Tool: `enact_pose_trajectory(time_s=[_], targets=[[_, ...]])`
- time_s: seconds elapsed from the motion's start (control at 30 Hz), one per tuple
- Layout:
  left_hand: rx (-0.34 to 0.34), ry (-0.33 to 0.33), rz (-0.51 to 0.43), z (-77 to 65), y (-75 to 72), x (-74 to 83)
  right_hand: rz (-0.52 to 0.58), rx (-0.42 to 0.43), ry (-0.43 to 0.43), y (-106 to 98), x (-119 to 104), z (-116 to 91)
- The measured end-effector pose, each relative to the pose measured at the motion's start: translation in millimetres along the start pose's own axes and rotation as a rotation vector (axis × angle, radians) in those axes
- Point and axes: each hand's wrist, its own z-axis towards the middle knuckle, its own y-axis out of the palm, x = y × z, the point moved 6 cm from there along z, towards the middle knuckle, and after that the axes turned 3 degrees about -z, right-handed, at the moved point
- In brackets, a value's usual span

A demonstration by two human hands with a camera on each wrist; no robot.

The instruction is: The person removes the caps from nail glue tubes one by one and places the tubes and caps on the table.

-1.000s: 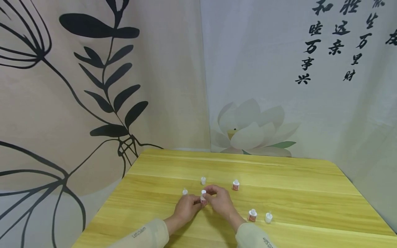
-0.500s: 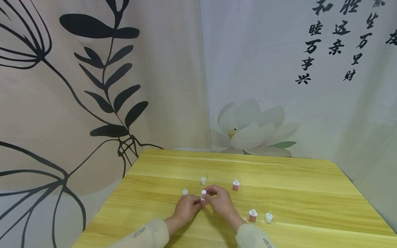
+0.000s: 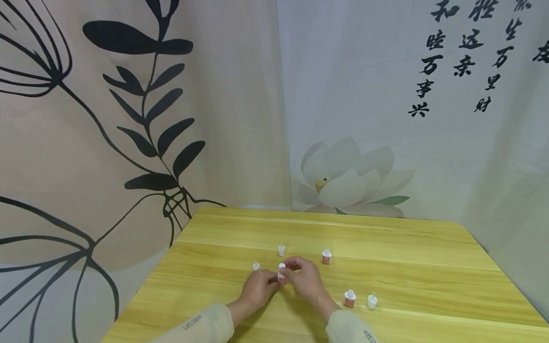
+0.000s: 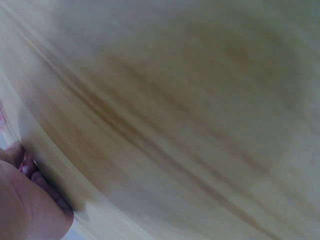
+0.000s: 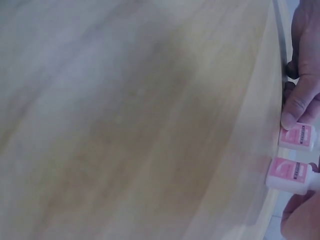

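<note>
In the head view, my left hand [image 3: 258, 288] grips a small white bottle [image 3: 282, 277] with a reddish label low over the table. My right hand [image 3: 305, 280] pinches the white cap [image 3: 281, 266] at its top with thumb and finger. Two pink-labelled bottles show in the right wrist view: one bottle [image 5: 296, 137] lies under the left thumb, while a nearer bottle [image 5: 289, 176] stands beside it, in front of the right hand [image 5: 304, 217]. In the left wrist view only part of the left hand [image 4: 30, 202] shows, at the lower left.
Two more small bottles, one bottle [image 3: 326, 257] farther back and one [image 3: 349, 299] nearer, stand right of my hands on the yellow wooden table [image 3: 407, 257]. Small white caps, a back cap [image 3: 281, 250], a left cap [image 3: 256, 267] and a right cap [image 3: 371, 301], lie around.
</note>
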Motion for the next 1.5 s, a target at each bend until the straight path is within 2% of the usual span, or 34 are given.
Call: enact_pose_trajectory(time_s=[0.4,0.73,1.07,1.5], targets=[[-0.004,0.001,0.010,1.0,1.3,-1.6,0.000,-0.014,-0.027,0.0,-5.6,-3.5],[0.014,0.009,0.025,0.8,-0.1,-0.1,-0.004,-0.007,-0.004,0.0,-2.8,-2.1],[0.004,0.003,0.003,0.0,0.2,-0.3,-0.019,0.003,-0.036,0.9,-5.3,-2.8],[0.011,-0.009,-0.005,0.5,0.3,-1.2,-0.013,0.010,-0.019,0.1,-6.4,-2.8]])
